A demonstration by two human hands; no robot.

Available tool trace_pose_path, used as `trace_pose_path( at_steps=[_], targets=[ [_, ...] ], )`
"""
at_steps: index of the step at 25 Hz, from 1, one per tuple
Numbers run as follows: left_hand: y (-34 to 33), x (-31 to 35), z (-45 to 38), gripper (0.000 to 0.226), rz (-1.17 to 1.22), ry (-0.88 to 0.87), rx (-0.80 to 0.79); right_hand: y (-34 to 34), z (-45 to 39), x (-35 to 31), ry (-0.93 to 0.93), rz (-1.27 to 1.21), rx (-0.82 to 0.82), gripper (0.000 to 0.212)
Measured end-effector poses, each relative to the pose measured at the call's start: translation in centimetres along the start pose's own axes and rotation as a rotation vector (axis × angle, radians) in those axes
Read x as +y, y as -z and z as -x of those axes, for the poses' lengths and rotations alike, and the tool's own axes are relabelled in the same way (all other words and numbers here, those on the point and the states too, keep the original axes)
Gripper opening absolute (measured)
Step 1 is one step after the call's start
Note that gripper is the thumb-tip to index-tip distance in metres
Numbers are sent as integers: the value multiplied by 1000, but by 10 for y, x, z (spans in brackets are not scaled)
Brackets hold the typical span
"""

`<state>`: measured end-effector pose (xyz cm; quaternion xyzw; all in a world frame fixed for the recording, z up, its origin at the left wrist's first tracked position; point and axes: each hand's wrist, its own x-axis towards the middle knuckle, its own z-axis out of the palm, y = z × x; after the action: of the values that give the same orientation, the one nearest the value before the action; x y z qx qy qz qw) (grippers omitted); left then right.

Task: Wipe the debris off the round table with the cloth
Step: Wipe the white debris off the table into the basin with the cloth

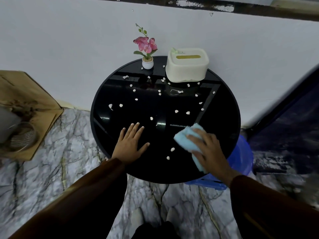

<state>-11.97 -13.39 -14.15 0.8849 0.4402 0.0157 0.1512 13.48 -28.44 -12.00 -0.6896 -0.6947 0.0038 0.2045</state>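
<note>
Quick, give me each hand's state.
Left hand: open, flat on the round table, holding nothing.
Right hand: pressing the blue cloth down.

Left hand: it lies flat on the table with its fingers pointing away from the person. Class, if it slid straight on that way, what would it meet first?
Probably the white crumb just beyond the left hand; it may pass just left of it.

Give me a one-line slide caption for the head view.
Right hand presses a blue cloth on the black round table, left hand flat beside it, white debris scattered.
</note>
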Motion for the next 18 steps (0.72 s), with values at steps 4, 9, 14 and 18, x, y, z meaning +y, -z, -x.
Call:
trace_pose_path(
  at_steps=[4, 9, 14, 18],
  targets=[
    [-4, -8, 5, 88, -14, 18, -20, -32, 22, -35, 257, 76, -150, 48],
    [-6, -12, 3, 87, 5, 4, -6, -47, -14, -43, 189, 184, -144, 40],
    [-7, -16, 2, 86, 9, -12, -8, -46, -61, -15, -80, 215, -122, 44],
    [-7, -18, 1, 86, 22, -31, -10, -22, -80, 13, -397, 92, -111, 40]
  ],
)
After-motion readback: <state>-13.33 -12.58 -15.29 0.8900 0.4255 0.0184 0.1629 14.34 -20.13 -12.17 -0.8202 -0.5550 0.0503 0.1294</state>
